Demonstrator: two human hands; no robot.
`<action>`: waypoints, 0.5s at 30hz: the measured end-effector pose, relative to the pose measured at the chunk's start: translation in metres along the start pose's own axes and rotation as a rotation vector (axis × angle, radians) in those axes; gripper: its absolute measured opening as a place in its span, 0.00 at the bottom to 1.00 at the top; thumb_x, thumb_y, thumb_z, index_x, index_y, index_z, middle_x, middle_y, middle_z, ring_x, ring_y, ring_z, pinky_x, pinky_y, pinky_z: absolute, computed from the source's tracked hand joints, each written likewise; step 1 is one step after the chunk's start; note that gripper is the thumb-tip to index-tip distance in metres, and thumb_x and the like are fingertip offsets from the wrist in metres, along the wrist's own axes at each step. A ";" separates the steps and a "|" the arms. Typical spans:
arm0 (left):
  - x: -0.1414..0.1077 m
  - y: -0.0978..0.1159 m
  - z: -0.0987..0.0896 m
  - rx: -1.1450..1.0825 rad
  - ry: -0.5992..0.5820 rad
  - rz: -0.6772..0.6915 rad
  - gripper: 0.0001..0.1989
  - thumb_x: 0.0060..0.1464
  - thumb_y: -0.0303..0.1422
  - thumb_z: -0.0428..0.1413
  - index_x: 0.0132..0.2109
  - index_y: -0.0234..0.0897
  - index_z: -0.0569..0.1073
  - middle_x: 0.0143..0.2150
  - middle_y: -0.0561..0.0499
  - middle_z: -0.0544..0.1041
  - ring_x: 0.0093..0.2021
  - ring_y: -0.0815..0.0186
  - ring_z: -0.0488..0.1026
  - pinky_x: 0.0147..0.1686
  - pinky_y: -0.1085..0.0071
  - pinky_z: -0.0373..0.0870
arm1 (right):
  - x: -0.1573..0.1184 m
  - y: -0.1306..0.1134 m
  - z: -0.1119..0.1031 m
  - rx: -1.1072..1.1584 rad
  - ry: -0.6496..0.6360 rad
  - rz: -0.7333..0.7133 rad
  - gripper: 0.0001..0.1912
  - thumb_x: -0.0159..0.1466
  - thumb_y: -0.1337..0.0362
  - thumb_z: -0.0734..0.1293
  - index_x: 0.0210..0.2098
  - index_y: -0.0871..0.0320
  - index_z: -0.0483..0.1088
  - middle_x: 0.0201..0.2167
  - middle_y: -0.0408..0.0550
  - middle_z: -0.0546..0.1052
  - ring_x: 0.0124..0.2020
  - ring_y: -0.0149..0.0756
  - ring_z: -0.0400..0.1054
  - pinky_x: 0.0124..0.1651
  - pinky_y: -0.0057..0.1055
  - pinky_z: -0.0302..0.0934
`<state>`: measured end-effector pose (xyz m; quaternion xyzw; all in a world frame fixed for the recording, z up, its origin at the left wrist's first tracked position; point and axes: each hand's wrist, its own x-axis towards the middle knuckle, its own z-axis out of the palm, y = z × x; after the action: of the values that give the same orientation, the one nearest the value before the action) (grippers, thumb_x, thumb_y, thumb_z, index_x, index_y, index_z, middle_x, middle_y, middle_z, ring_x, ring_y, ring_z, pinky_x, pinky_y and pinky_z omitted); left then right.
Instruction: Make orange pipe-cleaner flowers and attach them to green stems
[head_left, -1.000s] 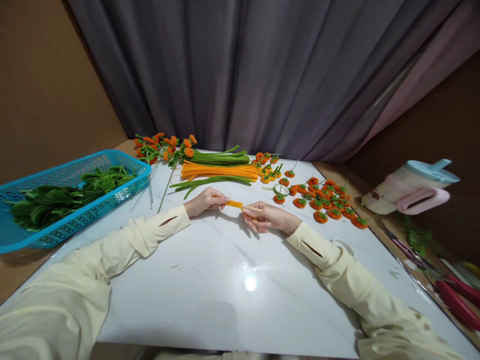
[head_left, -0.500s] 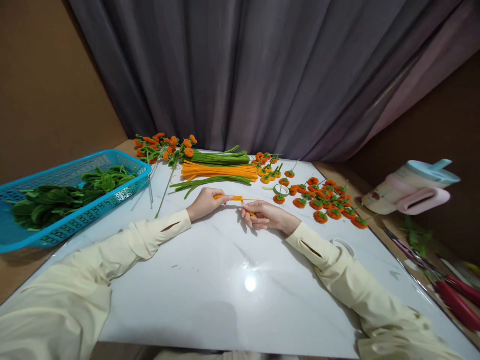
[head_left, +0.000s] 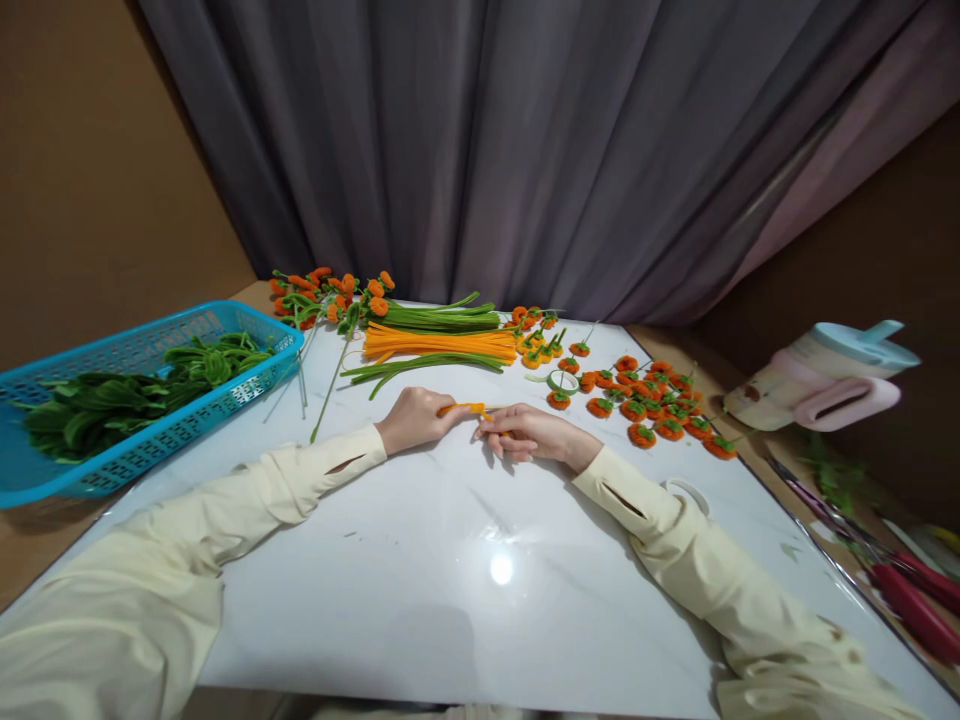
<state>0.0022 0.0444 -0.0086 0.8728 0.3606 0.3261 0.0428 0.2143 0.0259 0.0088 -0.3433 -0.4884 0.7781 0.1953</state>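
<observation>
a white tabletop (head_left: 360, 610) is bearing most things along its far side.
orange strips (head_left: 442, 344) are lying between two green bundles (head_left: 435, 318); rightward, orange pumpkin-like pieces (head_left: 641, 435) are clustering near yellow pieces (head_left: 532, 357) and a tape roll (head_left: 574, 381). a blue basket (head_left: 202, 412) is sitting across the left edge, and dark scraps (head_left: 349, 534) are lying nearer the front.

From my end, the table (head_left: 360, 600) looks smooth and glossy, the perforated basket (head_left: 187, 415) plastic, the held orange strip (head_left: 475, 408) matt, the flower heads (head_left: 641, 436) fuzzy, the curtain (head_left: 465, 150) and sleeves (head_left: 255, 480) cloth, the cup lid (head_left: 862, 345) smooth plastic
</observation>
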 end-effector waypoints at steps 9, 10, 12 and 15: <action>0.001 -0.003 -0.002 -0.065 -0.055 0.029 0.21 0.57 0.40 0.51 0.20 0.33 0.73 0.14 0.52 0.67 0.16 0.74 0.53 0.22 0.74 0.49 | -0.002 0.000 -0.002 -0.039 -0.008 0.030 0.10 0.58 0.67 0.65 0.34 0.72 0.72 0.18 0.45 0.73 0.09 0.17 0.46 0.12 0.19 0.51; 0.002 -0.004 -0.003 -0.077 -0.061 0.031 0.22 0.57 0.40 0.51 0.20 0.33 0.73 0.14 0.52 0.67 0.16 0.75 0.52 0.21 0.74 0.49 | -0.002 0.000 -0.003 -0.040 -0.014 0.035 0.10 0.58 0.67 0.65 0.34 0.72 0.72 0.18 0.45 0.73 0.09 0.16 0.45 0.11 0.19 0.51; 0.003 -0.005 -0.004 -0.101 -0.078 0.035 0.22 0.56 0.40 0.51 0.19 0.32 0.72 0.13 0.53 0.65 0.16 0.75 0.50 0.21 0.74 0.48 | -0.002 0.000 -0.004 -0.039 -0.034 0.046 0.11 0.58 0.67 0.65 0.34 0.71 0.72 0.17 0.45 0.72 0.08 0.16 0.44 0.11 0.19 0.50; 0.004 -0.007 -0.005 -0.144 -0.115 0.032 0.23 0.56 0.40 0.51 0.18 0.31 0.72 0.12 0.53 0.64 0.17 0.75 0.49 0.20 0.74 0.48 | -0.003 -0.001 -0.006 -0.037 -0.068 0.063 0.11 0.58 0.67 0.65 0.34 0.71 0.72 0.17 0.44 0.72 0.08 0.16 0.43 0.10 0.18 0.49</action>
<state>-0.0024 0.0511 -0.0048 0.8904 0.3191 0.3012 0.1209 0.2203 0.0279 0.0090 -0.3352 -0.4981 0.7860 0.1476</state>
